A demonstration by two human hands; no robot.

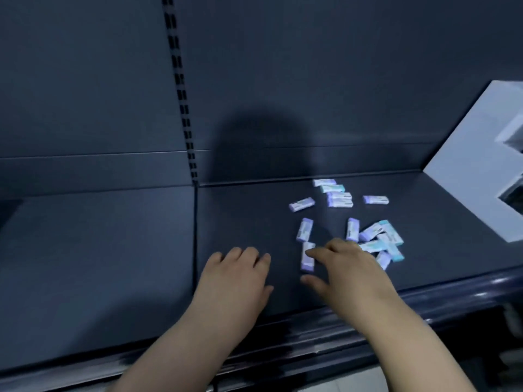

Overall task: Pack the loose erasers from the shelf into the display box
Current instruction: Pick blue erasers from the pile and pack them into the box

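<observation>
Early stage, nothing visibly packed. A dozen or more loose erasers (pixel 339 199) lie scattered on the dark shelf (pixel 113 250), right of centre: a small stack far, a jumbled pile near right, a few singles between. The white display box (pixel 467 171) sits at the far right of the shelf, tilted and cut off by the frame edge, well apart from the hands. Its inside is hardly visible, so I can't tell if any erasers are already in it.

The left hand (pixel 237 278) rests palm-down on the shelf with relaxed fingers, holding nothing. The right hand (pixel 348 267) reaches over the nearest eraser (pixel 307 261), finger and thumb apart on either side of it. One fingertip is at or touching its top, and there is no pinch yet.

Judgement: first pickups are only starting, and practically the whole lot is left to move right into the box.
</observation>
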